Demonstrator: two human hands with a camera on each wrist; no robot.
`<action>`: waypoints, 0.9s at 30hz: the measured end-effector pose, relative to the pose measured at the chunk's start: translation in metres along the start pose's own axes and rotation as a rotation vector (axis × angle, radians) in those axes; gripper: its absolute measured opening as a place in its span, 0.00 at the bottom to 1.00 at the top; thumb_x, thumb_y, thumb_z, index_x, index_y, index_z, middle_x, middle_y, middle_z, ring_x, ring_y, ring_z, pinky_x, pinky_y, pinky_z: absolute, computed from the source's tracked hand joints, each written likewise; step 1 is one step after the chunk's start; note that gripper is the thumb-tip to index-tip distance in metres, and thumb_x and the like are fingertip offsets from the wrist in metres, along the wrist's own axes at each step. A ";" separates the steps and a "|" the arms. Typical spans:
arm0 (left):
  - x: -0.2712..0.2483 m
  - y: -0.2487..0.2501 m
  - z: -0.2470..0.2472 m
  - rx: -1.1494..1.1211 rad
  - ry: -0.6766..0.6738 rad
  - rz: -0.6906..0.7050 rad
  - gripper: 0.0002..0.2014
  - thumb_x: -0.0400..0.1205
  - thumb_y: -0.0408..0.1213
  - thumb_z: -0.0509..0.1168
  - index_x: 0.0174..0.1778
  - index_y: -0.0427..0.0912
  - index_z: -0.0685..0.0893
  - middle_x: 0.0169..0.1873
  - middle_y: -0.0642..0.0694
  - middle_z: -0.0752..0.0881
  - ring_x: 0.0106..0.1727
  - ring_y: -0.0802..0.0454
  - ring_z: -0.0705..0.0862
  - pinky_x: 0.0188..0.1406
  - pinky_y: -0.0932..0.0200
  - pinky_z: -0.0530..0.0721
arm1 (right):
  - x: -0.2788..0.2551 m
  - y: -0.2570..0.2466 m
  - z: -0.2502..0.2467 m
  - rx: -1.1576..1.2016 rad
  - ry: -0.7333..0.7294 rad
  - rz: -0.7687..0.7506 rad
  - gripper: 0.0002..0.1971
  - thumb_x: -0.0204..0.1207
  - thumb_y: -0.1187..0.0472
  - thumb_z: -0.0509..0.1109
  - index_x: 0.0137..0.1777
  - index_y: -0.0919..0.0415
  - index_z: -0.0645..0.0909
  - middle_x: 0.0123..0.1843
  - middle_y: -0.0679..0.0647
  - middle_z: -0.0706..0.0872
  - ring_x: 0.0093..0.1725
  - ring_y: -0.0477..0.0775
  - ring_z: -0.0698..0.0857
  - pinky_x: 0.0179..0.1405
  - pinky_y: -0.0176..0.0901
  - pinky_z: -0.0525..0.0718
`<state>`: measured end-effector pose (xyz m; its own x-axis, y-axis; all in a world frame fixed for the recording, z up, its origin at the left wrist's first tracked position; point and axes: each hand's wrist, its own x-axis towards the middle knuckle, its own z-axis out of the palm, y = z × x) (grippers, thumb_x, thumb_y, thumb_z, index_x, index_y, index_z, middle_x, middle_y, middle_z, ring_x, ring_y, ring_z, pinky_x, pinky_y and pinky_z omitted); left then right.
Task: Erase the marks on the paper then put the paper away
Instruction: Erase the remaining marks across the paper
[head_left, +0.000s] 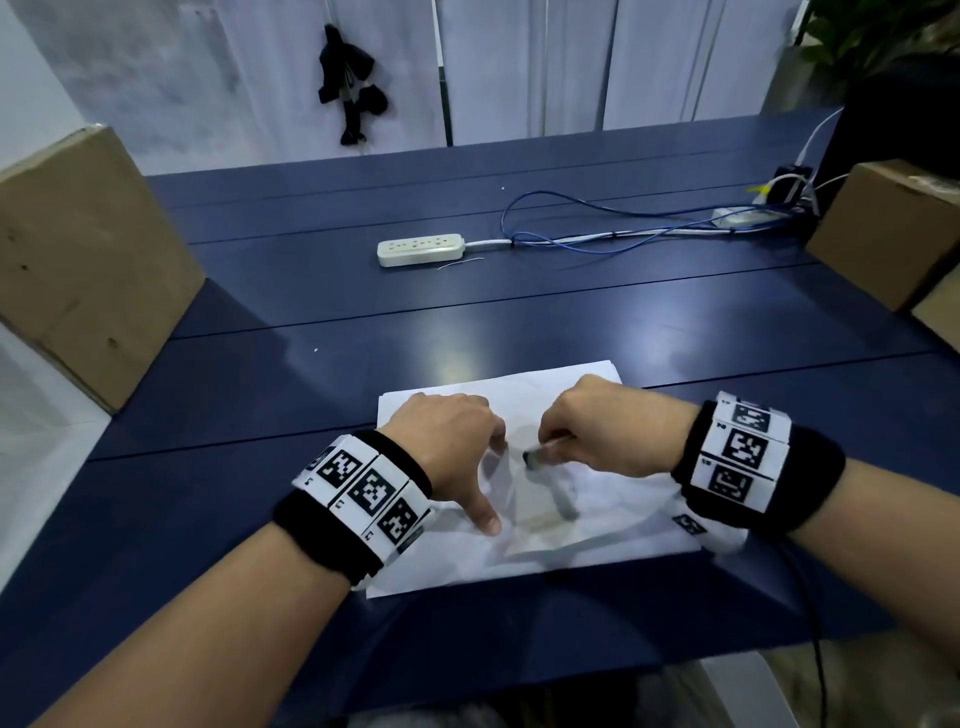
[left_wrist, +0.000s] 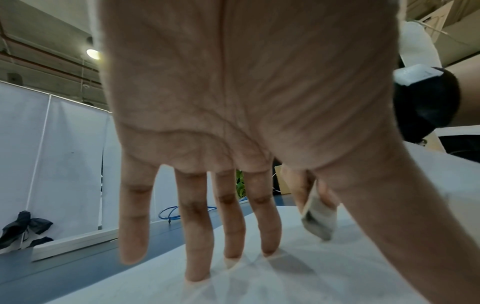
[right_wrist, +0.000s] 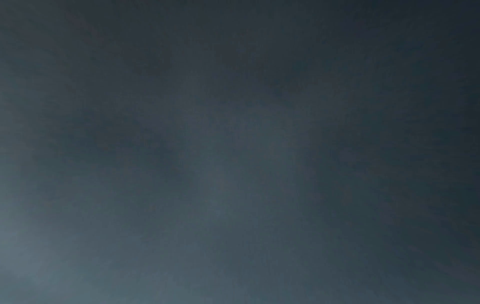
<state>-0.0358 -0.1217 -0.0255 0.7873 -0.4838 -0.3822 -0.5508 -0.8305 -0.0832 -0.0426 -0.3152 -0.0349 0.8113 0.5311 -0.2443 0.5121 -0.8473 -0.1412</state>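
A white sheet of paper (head_left: 597, 525) lies on the dark blue table (head_left: 218, 467) just in front of me. My left hand (head_left: 457, 441) presses it down with straight, spread fingers (left_wrist: 197, 236) and the thumb stretched toward me. My right hand (head_left: 597, 431) pinches a small white eraser (head_left: 535, 457) with a smudged dark tip, its end at the paper between the two hands. The eraser (left_wrist: 318, 218) also shows in the left wrist view, held by the right fingertips. Any marks on the sheet are blurred. The right wrist view is dark.
A white power strip (head_left: 421, 249) with blue and white cables (head_left: 597, 234) lies at the middle of the table. Cardboard boxes stand at the left edge (head_left: 88, 260) and right edge (head_left: 883, 228). White curtains hang behind the table.
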 end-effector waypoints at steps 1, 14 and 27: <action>0.000 0.000 0.000 -0.004 0.000 0.001 0.39 0.59 0.69 0.79 0.66 0.60 0.81 0.57 0.59 0.80 0.59 0.54 0.81 0.41 0.55 0.68 | -0.003 0.000 -0.001 0.049 -0.005 0.010 0.16 0.81 0.43 0.68 0.51 0.55 0.88 0.43 0.53 0.90 0.46 0.54 0.83 0.42 0.45 0.80; 0.000 0.011 0.009 0.007 0.009 -0.027 0.49 0.50 0.80 0.74 0.60 0.49 0.82 0.52 0.53 0.79 0.46 0.50 0.82 0.41 0.54 0.78 | -0.028 -0.007 0.011 0.115 -0.144 -0.163 0.11 0.81 0.53 0.68 0.61 0.48 0.85 0.51 0.50 0.91 0.52 0.52 0.86 0.55 0.47 0.84; 0.000 0.019 0.008 0.033 -0.003 -0.035 0.49 0.50 0.80 0.74 0.58 0.46 0.79 0.49 0.50 0.76 0.40 0.49 0.77 0.41 0.51 0.73 | -0.022 -0.005 0.003 0.022 -0.113 -0.155 0.08 0.79 0.47 0.69 0.54 0.47 0.83 0.47 0.46 0.91 0.49 0.50 0.86 0.50 0.46 0.83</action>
<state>-0.0488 -0.1349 -0.0346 0.8051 -0.4540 -0.3818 -0.5321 -0.8372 -0.1264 -0.0635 -0.3227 -0.0315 0.6856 0.6518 -0.3243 0.6211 -0.7560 -0.2064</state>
